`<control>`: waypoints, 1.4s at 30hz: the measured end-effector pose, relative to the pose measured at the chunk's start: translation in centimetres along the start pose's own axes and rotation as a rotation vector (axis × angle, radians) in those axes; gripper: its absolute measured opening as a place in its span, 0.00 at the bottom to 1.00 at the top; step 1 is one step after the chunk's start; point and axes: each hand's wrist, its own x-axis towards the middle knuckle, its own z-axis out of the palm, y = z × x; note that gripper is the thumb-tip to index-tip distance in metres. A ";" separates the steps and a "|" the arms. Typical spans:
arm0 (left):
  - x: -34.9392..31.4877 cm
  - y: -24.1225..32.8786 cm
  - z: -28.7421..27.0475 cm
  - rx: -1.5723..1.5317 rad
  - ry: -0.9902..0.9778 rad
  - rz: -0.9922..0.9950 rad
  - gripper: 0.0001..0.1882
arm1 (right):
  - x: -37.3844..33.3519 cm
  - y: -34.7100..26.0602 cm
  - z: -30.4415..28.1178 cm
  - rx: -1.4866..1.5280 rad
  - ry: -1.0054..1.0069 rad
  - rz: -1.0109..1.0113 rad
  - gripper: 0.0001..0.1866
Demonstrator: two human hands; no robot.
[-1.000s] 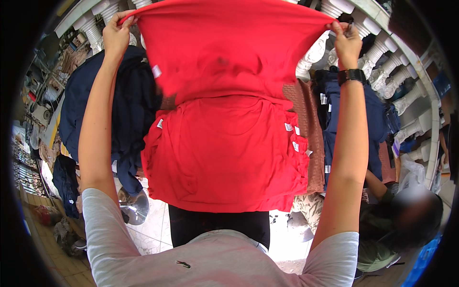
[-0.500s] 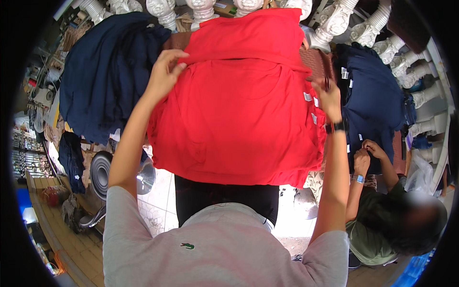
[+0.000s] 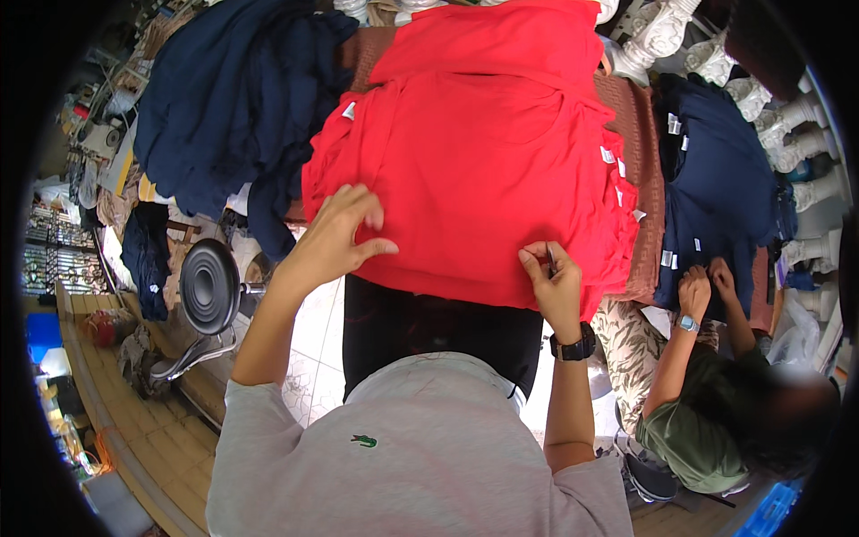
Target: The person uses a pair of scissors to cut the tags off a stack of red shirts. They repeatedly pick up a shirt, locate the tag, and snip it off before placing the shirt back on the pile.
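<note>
A stack of red shirts lies in front of me, its near edge hanging toward my lap. White tags stick out along its right side, and one shows at its upper left. My left hand is over the near left part of the stack, thumb and fingers apart, holding nothing. At the near right edge, my right hand is closed around a small dark tool that looks like thread snips; most of it is hidden by the fingers. Whether the right fingertips also pinch the cloth, I cannot tell.
Navy garments are heaped on the left, and more navy garments with white tags lie on the right. A co-worker's hands are at the right pile. White ornate balusters stand behind. A black round stool is at lower left.
Both my hands have moved from the far part of the red stack toward its near edge. The right hand has also shifted left, still with the dark tool. My view has shifted slightly.
</note>
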 end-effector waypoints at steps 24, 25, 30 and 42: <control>-1.6 -1.0 1.7 -0.840 0.315 -0.162 0.05 | -1.4 0.3 2.7 0.034 -0.151 0.023 0.05; -4.8 -1.3 1.4 -0.809 0.223 -0.225 0.05 | -1.5 0.5 2.7 0.059 -0.165 0.045 0.05; -20.0 -8.9 5.4 -0.316 -0.079 -0.930 0.05 | -1.6 -1.7 3.4 -0.041 -0.178 -0.079 0.06; -3.0 3.3 11.8 -0.099 0.354 0.115 0.09 | -1.3 -1.9 5.3 -0.018 -0.268 -0.128 0.07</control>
